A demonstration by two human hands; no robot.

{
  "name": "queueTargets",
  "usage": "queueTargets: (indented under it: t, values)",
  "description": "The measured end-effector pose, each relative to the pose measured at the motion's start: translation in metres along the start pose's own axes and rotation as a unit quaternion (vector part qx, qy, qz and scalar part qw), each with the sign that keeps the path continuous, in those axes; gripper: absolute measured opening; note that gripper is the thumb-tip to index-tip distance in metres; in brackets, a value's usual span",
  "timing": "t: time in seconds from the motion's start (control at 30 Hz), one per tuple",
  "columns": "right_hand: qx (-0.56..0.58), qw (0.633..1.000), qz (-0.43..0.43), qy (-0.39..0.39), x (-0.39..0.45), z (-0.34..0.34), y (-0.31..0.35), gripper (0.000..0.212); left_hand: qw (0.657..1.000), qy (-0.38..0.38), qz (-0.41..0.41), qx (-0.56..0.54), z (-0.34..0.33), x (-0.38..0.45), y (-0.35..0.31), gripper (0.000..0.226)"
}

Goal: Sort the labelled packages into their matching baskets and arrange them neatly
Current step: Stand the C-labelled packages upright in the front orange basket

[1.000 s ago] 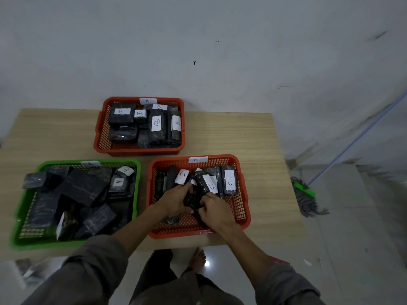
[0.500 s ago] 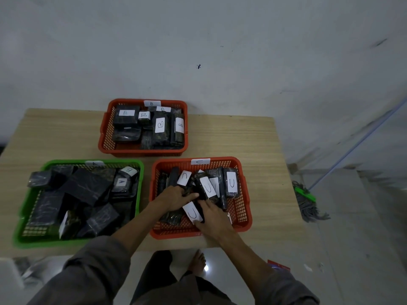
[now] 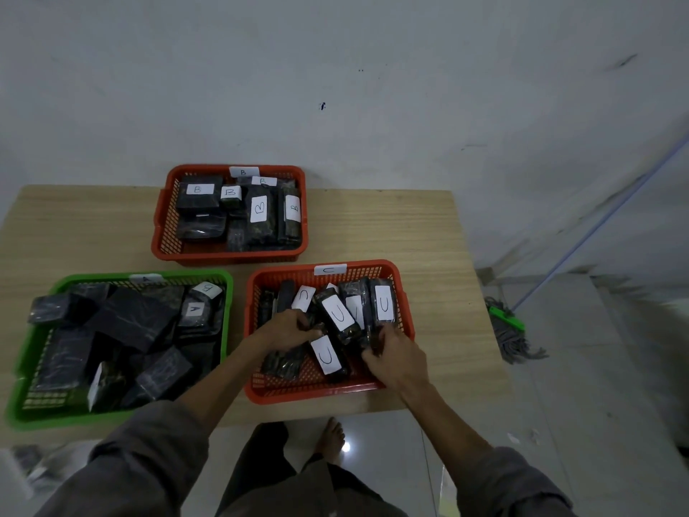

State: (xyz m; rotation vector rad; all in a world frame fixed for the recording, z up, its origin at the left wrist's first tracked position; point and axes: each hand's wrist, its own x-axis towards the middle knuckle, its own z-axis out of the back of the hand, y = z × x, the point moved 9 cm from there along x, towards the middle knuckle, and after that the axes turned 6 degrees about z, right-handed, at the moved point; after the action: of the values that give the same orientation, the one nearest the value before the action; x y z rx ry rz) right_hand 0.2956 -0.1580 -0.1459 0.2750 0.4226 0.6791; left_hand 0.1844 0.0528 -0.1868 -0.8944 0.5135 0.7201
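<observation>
Head camera looks down on a pale wooden surface point(image 3: 391, 233) pushed against a scuffed white wall point(image 3: 335, 69), with a tiled floor point(image 3: 559, 386) to the right where a mop point(image 3: 512, 330) rests. Three baskets sit on it: a red B basket point(image 3: 164, 240) at the back, a green basket point(image 3: 26, 367) front left, a red C basket point(image 3: 257, 386) front right. Both hands are in the C basket. Since a second ago they have parted; a C package point(image 3: 327, 355) now lies flat between them, label up. The left hand point(image 3: 289, 330) has its fingers curled over dark packages beneath. The right hand point(image 3: 397, 358) has moved to the basket's right side, its fingers pinching the near end of the upright packages point(image 3: 373, 315). Five C labels show on packages, five B labels in the back basket. The green basket's dark packages point(image 3: 123, 322) lie jumbled.
</observation>
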Motion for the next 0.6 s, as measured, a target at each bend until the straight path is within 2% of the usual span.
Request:
queueTargets:
  t: [0.07,0.17,0.23,0.33,0.47,0.6]
  values:
    - [-0.049,0.996,-0.010,0.069,-0.008,-0.013,-0.008,0.055,1.000,0.029,0.008,-0.001,-0.003,-0.002,0.002,0.048]
    - [-0.070,0.994,-0.009,0.086,-0.013,-0.027,-0.007,0.060,0.999,0.029,0.008,0.014,-0.008,-0.003,0.002,0.054]
    - [-0.017,0.996,0.006,0.083,-0.013,-0.034,0.003,0.056,0.998,-0.016,-0.015,0.051,-0.004,-0.006,-0.003,0.051]
    - [0.126,0.988,0.010,0.083,-0.015,-0.042,0.015,0.045,0.990,-0.065,-0.056,0.113,-0.002,-0.014,-0.019,0.045]
    - [0.249,0.965,-0.064,-0.056,-0.017,-0.019,-0.004,0.015,0.975,-0.087,-0.151,0.137,-0.008,-0.032,-0.049,0.028]
    - [0.300,0.932,-0.114,-0.169,-0.019,0.009,-0.030,0.007,0.955,-0.078,-0.224,0.179,-0.041,-0.046,-0.081,0.019]
